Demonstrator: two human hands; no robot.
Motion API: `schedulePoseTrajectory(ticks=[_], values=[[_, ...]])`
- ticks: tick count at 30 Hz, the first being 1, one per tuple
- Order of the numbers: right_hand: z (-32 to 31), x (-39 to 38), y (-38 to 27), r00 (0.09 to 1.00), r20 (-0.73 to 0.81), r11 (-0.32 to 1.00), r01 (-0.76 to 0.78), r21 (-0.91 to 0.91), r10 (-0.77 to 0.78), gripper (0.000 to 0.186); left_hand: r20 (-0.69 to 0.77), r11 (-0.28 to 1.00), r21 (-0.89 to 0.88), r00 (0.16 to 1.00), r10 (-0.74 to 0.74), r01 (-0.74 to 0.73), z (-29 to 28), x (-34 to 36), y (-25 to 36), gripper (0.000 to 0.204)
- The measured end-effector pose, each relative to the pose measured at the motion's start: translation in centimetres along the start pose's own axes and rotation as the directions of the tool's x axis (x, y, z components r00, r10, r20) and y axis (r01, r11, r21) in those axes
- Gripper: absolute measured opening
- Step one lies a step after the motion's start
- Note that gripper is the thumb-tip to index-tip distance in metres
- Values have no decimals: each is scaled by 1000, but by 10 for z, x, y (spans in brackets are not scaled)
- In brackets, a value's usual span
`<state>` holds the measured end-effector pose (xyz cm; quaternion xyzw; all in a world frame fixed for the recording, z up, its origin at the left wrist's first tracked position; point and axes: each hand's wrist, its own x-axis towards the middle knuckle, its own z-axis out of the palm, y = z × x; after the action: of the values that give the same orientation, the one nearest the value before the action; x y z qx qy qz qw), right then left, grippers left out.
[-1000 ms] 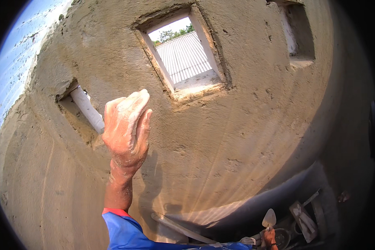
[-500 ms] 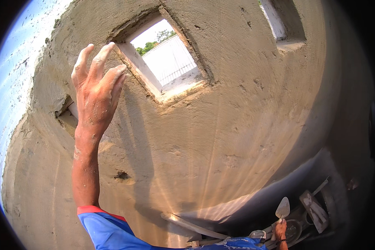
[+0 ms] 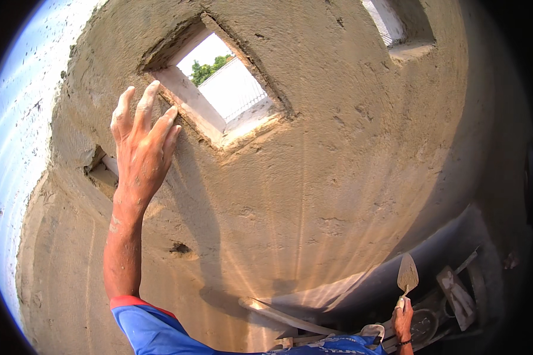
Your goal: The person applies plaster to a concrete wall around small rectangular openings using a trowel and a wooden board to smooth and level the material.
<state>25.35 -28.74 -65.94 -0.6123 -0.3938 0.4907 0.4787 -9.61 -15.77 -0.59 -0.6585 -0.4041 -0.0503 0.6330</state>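
Observation:
My left hand [image 3: 142, 142], dusted with plaster, is raised beside the lower-left edge of a square window opening [image 3: 189, 100] in the rough plastered wall [image 3: 308, 189]. Its fingers are apart and hold nothing; whether their tips touch the plaster I cannot tell. A roof and green foliage show through the opening. Low at the right, my right hand [image 3: 403, 319] grips a trowel [image 3: 408, 272] by the handle, blade pointing up.
Other openings sit at upper right [image 3: 411, 44] and left [image 3: 102, 171], the latter partly behind my arm. At lower right are a bucket [image 3: 423, 325], a board [image 3: 456, 299] and a long plank [image 3: 281, 312]. Bright sky shows past the wall's left edge.
My left hand rose leftward with its fingers spreading, then lowered slightly. The trowel in my right hand has moved up and right. The view has shifted, tilting the window opening further.

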Motion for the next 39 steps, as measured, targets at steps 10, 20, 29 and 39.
schedulePoseTrajectory(ticks=[10,20,29,39], values=[[33,0,-190,901,104,902,406,146,-422,49,-11,997,-66,999,-36,35,10,-16,-5,28],[30,-16,-358,517,342,475,856,-205,-785,48,-92,985,-166,994,-66,50,20,-21,-8,27],[45,-48,-489,201,364,-179,600,-780,-910,60,-117,979,-199,991,-65,40,22,-27,-14,25],[75,-88,-559,96,474,-442,242,-864,-875,64,-191,999,-43,981,9,-18,6,-25,-19,46]])
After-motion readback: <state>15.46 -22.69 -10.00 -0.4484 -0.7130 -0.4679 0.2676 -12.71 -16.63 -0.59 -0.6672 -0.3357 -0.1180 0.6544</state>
